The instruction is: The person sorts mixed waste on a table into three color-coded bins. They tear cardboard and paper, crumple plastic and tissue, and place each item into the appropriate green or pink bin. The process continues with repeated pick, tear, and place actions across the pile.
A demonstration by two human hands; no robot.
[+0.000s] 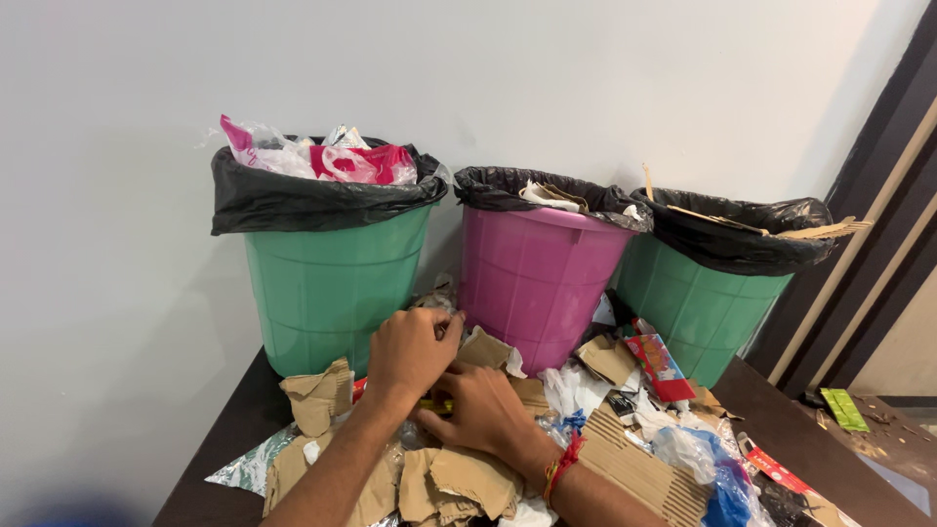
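1. Where the view is nearest, torn brown cardboard scraps (459,483) and a corrugated cardboard piece (639,473) lie heaped on the dark table (224,439), mixed with blue and clear plastic wrap (708,468).
2. Both hands work in the middle of this heap. The right hand (483,410), with a red thread on its wrist, has its fingers curled on a small yellow item (436,404), which lies between the two hands; whether they pinch it firmly I cannot tell.
3. The left hand (412,349) sits just above, knuckles up, fingers bent down into the scraps; its hold is hidden.
4. A red carton (656,363) leans near the bins, and white paper (576,388) lies beside it.
5. Farthest, three lined bins stand against the wall: a left green bin (327,283) overfilled with plastic bags, a pink bin (532,278), and a right green bin (698,303) holding cardboard strips.
6. Risk, as I judge it: loose scraps near the table edge could slide off if the heap is nudged, and the overfilled green bin may shed bags.
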